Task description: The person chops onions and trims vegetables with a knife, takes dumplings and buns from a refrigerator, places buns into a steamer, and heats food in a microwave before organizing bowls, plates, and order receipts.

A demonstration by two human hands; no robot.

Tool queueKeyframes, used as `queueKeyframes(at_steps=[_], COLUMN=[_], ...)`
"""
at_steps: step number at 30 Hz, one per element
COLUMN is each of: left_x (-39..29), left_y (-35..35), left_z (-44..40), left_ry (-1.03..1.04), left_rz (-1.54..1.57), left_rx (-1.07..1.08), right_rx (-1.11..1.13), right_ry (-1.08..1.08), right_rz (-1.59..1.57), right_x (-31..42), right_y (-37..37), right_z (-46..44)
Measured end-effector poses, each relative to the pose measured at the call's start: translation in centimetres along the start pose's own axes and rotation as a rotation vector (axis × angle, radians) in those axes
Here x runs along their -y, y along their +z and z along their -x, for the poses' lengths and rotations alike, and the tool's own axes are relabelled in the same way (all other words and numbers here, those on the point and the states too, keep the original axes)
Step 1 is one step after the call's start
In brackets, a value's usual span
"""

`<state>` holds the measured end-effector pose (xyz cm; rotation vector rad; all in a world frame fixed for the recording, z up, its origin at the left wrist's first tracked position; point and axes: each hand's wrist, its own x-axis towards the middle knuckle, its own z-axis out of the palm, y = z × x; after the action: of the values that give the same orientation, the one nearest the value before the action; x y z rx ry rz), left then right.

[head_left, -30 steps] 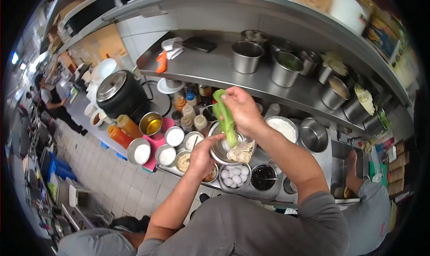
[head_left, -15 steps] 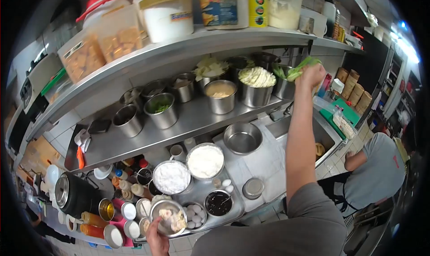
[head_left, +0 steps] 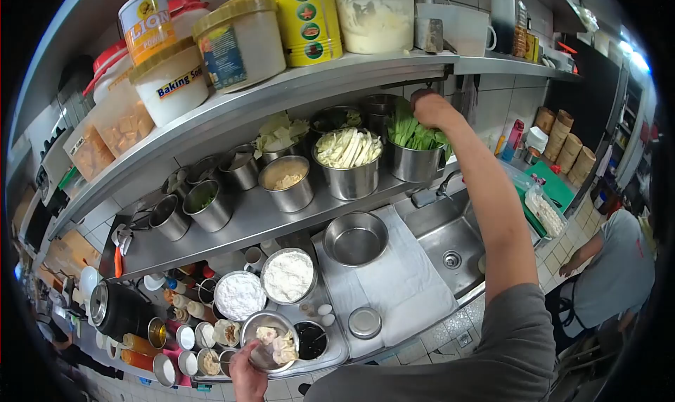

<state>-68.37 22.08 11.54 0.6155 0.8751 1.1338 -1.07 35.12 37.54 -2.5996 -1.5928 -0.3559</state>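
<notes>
Left hand [head_left: 249,374]: your fingers clamp the steel bowl [head_left: 283,324], near left.
Right hand [head_left: 432,110]: at your leafy greens [head_left: 412,133], far right; fingers hidden, grip cannot be told.

Fingertips of the right hand [head_left: 434,111] are hidden at the leafy greens [head_left: 416,133]; fingers of the left hand [head_left: 248,375] are concealed beneath the metal bowl [head_left: 279,322]; the yellow can [head_left: 306,21] is cropped above.
</notes>
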Motion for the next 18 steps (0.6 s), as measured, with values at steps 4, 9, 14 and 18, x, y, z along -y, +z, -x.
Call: queueKeyframes(at_steps=[4,9,14,18], left_x=[1.1,2.6,4.2,5.2], left_y=[5.2,5.2,4.4,4.0], left_z=[1.6,2.7,3.5,2.9], left_ry=[-0.043,-0.143,-0.051,-0.072], left_rz=[0.007,-0.031,0.067,0.062], left_rx=[0.023,0.018,-0.041,-0.025], right_rx=[0.153,0.250,-0.061,-0.075], right_ry=[-0.056,-0.174,-0.168,-0.054], right_rz=[0.030,-0.033,-0.624,-1.334], right_x=[2.1,1.5,-2.5,-3.8], right_y=[-1.2,0.1,-1.3,-1.6], right_z=[2.0,1.2,3.5,5.6])
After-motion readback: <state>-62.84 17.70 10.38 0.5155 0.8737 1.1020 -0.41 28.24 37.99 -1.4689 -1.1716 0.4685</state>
